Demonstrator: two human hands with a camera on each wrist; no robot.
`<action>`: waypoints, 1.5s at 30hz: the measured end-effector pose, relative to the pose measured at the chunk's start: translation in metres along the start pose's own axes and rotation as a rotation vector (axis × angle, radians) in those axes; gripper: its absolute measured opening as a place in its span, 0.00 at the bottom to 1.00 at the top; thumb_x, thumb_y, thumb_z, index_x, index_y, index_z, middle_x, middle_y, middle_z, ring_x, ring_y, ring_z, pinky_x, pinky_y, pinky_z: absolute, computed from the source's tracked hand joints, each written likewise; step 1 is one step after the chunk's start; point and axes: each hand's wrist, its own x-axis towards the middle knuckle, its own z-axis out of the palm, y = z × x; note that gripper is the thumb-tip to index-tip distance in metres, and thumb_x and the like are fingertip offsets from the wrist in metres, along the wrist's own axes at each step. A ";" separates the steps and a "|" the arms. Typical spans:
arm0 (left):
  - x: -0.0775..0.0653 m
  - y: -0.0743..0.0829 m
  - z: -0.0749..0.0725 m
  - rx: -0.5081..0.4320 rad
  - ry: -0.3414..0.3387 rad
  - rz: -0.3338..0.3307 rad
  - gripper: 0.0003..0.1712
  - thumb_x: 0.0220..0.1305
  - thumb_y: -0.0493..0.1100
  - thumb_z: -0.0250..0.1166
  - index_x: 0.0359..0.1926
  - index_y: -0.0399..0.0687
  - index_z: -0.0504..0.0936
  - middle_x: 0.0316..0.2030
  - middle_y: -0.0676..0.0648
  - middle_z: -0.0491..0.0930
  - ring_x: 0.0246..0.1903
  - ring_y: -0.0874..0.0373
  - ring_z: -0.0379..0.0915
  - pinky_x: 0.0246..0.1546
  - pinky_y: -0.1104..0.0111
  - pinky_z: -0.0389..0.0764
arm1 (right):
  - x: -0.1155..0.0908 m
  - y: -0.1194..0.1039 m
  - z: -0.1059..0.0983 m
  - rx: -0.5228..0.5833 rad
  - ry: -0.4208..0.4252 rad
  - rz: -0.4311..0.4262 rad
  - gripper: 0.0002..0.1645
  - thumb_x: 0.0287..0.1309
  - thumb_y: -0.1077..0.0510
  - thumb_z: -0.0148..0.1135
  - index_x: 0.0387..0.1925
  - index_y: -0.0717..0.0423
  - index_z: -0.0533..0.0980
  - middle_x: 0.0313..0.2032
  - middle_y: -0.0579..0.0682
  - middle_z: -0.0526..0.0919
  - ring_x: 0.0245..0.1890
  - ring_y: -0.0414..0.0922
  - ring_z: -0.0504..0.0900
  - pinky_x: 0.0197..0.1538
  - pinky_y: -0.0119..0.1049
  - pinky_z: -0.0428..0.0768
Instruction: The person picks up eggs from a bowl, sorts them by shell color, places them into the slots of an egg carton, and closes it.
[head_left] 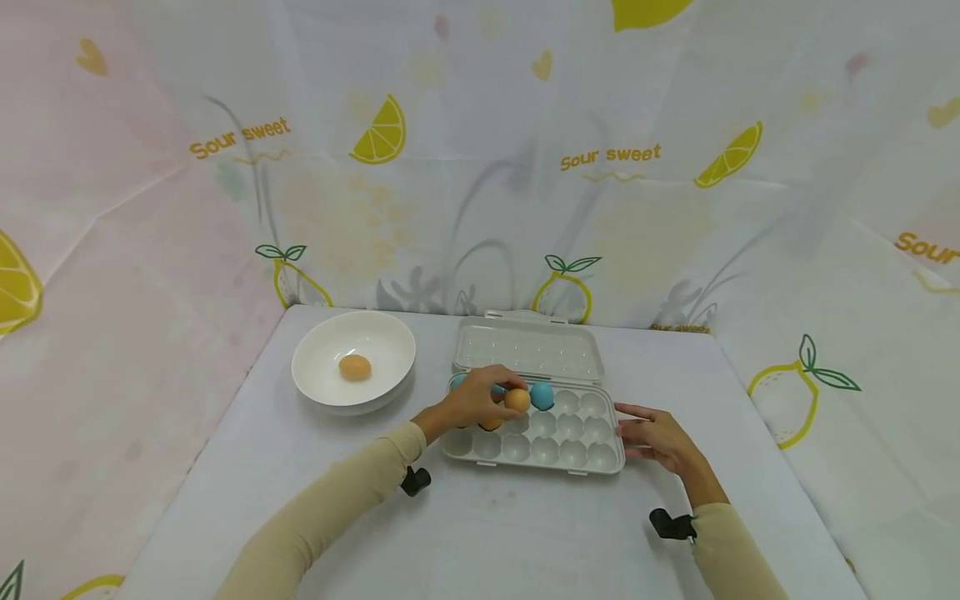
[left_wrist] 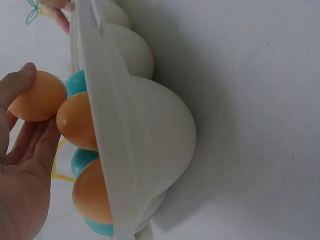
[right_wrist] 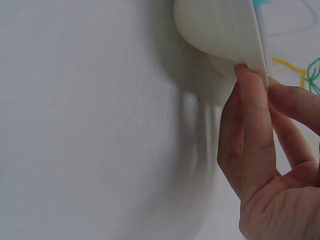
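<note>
My left hand (head_left: pixel 478 398) pinches a brown egg (head_left: pixel 517 400) between thumb and fingertips, just above the egg tray (head_left: pixel 543 451). The left wrist view shows this egg (left_wrist: pixel 41 96) close beside another brown egg (left_wrist: pixel 77 121) that sits in a cup. A blue egg (head_left: pixel 542 396) stands in the back row, and further blue and brown eggs are partly hidden under the left hand. At the tray's right end, my right hand (head_left: pixel 660 439) grips the rim, with fingers on both sides of the edge in the right wrist view.
A white bowl (head_left: pixel 315 387) stands at the back left with one brown egg (head_left: pixel 355 367) in it. Behind the cups, the tray's hinged lid (head_left: pixel 528 348) lies open towards the printed backdrop (head_left: pixel 480 200). A white cloth (head_left: pixel 480 542) covers the table.
</note>
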 end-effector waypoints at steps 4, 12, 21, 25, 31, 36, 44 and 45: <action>0.001 0.000 0.003 0.063 -0.042 0.059 0.23 0.50 0.37 0.77 0.48 0.42 0.81 0.44 0.47 0.79 0.44 0.58 0.76 0.41 0.71 0.81 | 0.000 0.000 0.001 -0.004 0.004 0.000 0.36 0.61 0.64 0.61 0.69 0.65 0.62 0.45 0.56 0.84 0.41 0.47 0.84 0.40 0.42 0.84; 0.004 0.000 0.006 0.158 -0.121 0.124 0.23 0.50 0.39 0.77 0.48 0.42 0.81 0.43 0.50 0.78 0.41 0.60 0.73 0.42 0.76 0.77 | 0.000 0.000 0.001 -0.008 0.014 0.004 0.36 0.61 0.63 0.62 0.69 0.64 0.63 0.45 0.56 0.84 0.41 0.47 0.84 0.40 0.42 0.84; 0.008 0.001 0.006 0.232 -0.202 0.159 0.19 0.52 0.40 0.76 0.45 0.41 0.82 0.42 0.49 0.79 0.41 0.60 0.73 0.42 0.75 0.75 | 0.000 -0.001 0.002 -0.015 0.011 0.002 0.35 0.62 0.64 0.61 0.69 0.64 0.63 0.47 0.57 0.83 0.42 0.48 0.84 0.41 0.42 0.84; 0.009 -0.001 0.005 0.234 -0.200 0.167 0.12 0.54 0.38 0.74 0.40 0.42 0.83 0.39 0.49 0.79 0.37 0.60 0.72 0.38 0.75 0.75 | 0.000 -0.001 0.002 -0.012 0.013 0.007 0.35 0.61 0.64 0.61 0.69 0.63 0.63 0.47 0.57 0.83 0.42 0.48 0.84 0.41 0.42 0.84; 0.011 -0.005 0.003 0.231 -0.179 0.186 0.13 0.54 0.36 0.74 0.41 0.39 0.84 0.40 0.48 0.81 0.39 0.59 0.76 0.42 0.74 0.76 | 0.000 -0.002 0.001 -0.013 0.015 0.013 0.35 0.61 0.64 0.61 0.69 0.64 0.63 0.46 0.57 0.84 0.42 0.47 0.84 0.41 0.42 0.84; 0.010 -0.003 -0.007 0.153 -0.144 0.179 0.19 0.56 0.36 0.73 0.48 0.33 0.81 0.43 0.40 0.81 0.42 0.50 0.80 0.44 0.64 0.81 | 0.001 -0.002 0.002 -0.016 0.008 0.009 0.35 0.62 0.63 0.61 0.69 0.64 0.63 0.46 0.57 0.84 0.42 0.47 0.84 0.41 0.42 0.84; 0.003 -0.003 -0.042 -0.126 -0.080 -0.063 0.37 0.57 0.42 0.73 0.67 0.45 0.70 0.58 0.41 0.76 0.57 0.53 0.73 0.56 0.63 0.76 | -0.001 -0.003 0.003 -0.008 0.006 0.015 0.36 0.62 0.63 0.61 0.70 0.63 0.62 0.48 0.57 0.83 0.43 0.47 0.84 0.42 0.42 0.84; 0.001 -0.003 -0.048 -0.150 -0.075 -0.093 0.38 0.57 0.43 0.74 0.67 0.45 0.70 0.59 0.42 0.75 0.59 0.54 0.72 0.57 0.63 0.74 | -0.002 -0.003 0.003 -0.008 0.009 0.016 0.35 0.62 0.63 0.61 0.70 0.63 0.62 0.48 0.57 0.83 0.43 0.47 0.84 0.42 0.42 0.84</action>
